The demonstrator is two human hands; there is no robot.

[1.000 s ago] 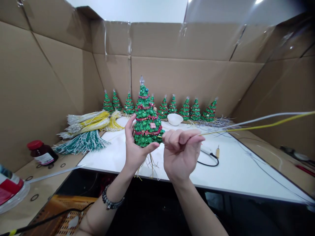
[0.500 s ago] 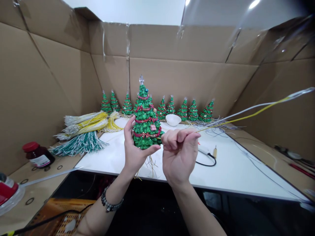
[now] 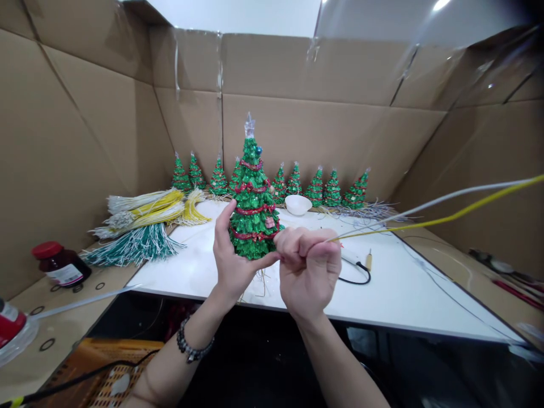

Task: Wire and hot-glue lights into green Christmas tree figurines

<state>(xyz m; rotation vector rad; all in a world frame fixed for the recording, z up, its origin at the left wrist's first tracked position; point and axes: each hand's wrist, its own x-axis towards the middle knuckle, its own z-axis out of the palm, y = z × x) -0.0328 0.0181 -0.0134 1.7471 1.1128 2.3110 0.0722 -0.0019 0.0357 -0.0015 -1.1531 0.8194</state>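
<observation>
A small green Christmas tree ornament (image 3: pixel 254 195) with red garlands and a clear star on top stands upright in the grasp of my left hand (image 3: pixel 233 258). Its fingers wrap the left side and the thumb lies across the base. Thin wire ends hang below the tree. My right hand (image 3: pixel 309 269) is closed in a fist against the tree's lower right edge. Out of that fist a yellow and a white wire (image 3: pixel 453 216) run to the right, past the frame's edge. Where the wires meet the tree is hidden by my fingers.
Several similar trees (image 3: pixel 315 188) line the back, near a white bowl (image 3: pixel 298 205). Bundles of yellow-white wires (image 3: pixel 147 209) and green-white wires (image 3: pixel 136 246) lie left, by a dark bottle (image 3: pixel 62 265). A tool with a black cord (image 3: pixel 357 282) rests on the white table (image 3: pixel 395 306). Cardboard walls surround it.
The tree has come slightly nearer and higher, and its star looks larger. The wires now reach beyond the right edge, their far end out of view. Both hands keep their grip.
</observation>
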